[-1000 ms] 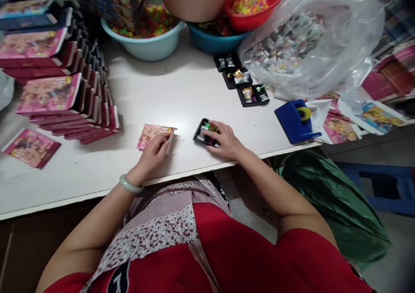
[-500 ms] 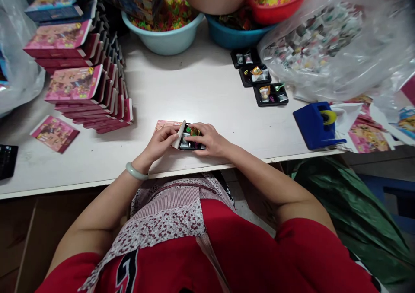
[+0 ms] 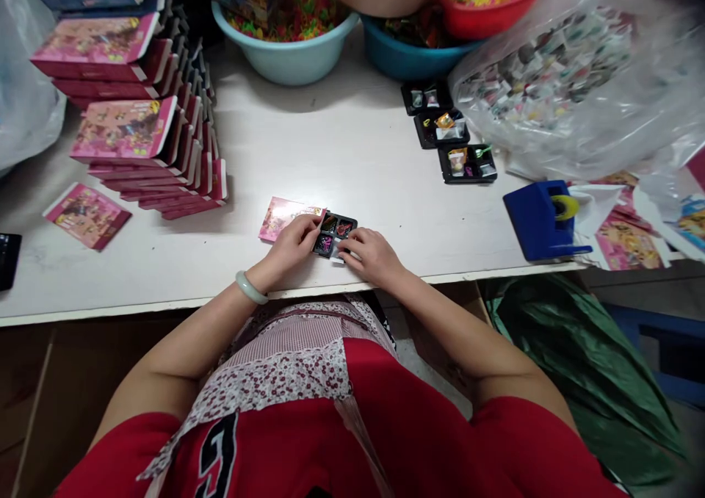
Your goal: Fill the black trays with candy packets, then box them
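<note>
A small pink printed cardboard box (image 3: 283,215) lies near the table's front edge. At its right end my left hand (image 3: 293,248) is closed, pinching the box's edge between thumb and fingers. Up against that end sits a black compartment tray (image 3: 329,224) with small coloured pieces in its sections, purple ones at the lower left. Over the tray's right side is my right hand (image 3: 371,254), its fingertips closed on a small whitish packet (image 3: 336,251) at the lower right compartment. Part of that packet is hidden by the fingers.
Stacked pink boxes (image 3: 118,131) rise at the left, a single box (image 3: 87,215) before them. At the back stand a pale blue basin (image 3: 291,61), a blue basin (image 3: 410,59) and a red basin (image 3: 485,17). Black trays (image 3: 468,175), a packet-filled bag (image 3: 551,138) and a tape dispenser (image 3: 532,222) lie right.
The tray shows farther out from the box's end, to the right. My right hand has shifted right, from over the tray to its lower right compartment, and the upright flap has tipped leftward.
</note>
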`<state>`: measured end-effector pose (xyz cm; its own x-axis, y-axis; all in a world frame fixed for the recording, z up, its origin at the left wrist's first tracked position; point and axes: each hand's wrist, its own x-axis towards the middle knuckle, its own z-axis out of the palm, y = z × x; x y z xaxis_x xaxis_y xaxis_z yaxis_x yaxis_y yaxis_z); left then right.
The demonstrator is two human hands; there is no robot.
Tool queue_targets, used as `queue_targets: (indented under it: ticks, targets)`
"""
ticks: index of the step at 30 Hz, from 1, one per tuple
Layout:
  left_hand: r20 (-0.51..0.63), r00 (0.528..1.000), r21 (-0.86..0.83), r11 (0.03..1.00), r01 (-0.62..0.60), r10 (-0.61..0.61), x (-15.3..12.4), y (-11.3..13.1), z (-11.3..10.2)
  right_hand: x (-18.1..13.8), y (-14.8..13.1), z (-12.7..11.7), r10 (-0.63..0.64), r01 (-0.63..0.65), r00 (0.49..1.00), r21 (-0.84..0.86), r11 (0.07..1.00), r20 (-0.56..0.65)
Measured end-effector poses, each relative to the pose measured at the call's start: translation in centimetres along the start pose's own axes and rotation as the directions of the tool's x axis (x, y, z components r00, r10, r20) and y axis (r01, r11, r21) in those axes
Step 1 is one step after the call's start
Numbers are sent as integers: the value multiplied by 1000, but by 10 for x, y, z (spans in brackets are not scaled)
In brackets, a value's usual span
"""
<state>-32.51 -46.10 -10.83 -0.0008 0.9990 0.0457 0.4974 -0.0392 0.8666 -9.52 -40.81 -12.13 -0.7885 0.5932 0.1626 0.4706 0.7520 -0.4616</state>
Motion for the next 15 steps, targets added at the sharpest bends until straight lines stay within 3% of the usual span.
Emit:
queue_targets:
  ticks: [8, 15]
  targets:
    - [141, 985, -25, 995, -95, 97, 9, 7, 9, 15, -17, 19, 184, -184, 983, 33, 982, 6]
    - [60, 997, -103, 994, -46, 52, 7, 7, 13, 3, -9, 29, 244, -197, 963, 315, 928, -117]
